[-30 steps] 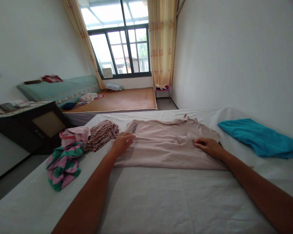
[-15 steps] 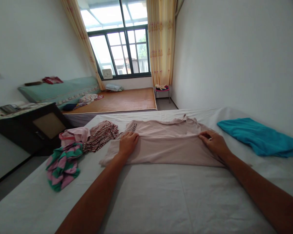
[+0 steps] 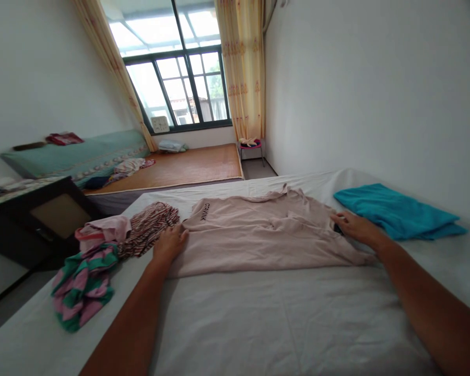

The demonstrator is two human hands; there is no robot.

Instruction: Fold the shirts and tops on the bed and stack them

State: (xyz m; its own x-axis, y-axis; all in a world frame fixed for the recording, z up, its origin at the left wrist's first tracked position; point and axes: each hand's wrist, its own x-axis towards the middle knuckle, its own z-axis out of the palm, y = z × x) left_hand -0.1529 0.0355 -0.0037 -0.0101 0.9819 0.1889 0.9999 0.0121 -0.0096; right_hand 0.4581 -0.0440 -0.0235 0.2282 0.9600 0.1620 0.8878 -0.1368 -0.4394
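Observation:
A dusty-pink T-shirt (image 3: 258,245) lies on the white bed sheet (image 3: 235,324), its near part folded over in a wide band, with dark lettering showing at its left. My left hand (image 3: 171,243) is at the shirt's left edge, fingers closed on the cloth by the fold. At the opposite edge my right hand (image 3: 350,225) pinches the fabric between thumb and fingers. A small dark patch shows beneath that hand; I cannot make out what it is. Wrinkles run across the middle of the shirt.
Left of the shirt lie a striped garment (image 3: 149,227), a light pink garment (image 3: 102,232) and a green-and-pink garment (image 3: 84,290). A folded turquoise cloth (image 3: 395,209) lies at the right. Beyond stand a second bed (image 3: 203,164), a dark cabinet (image 3: 43,214) and a stool (image 3: 251,146).
My hands have moved apart, from the folded edge out to the shirt's left and right sides. The folded band now lies flatter, with wrinkles toward the right. The view has shifted slightly.

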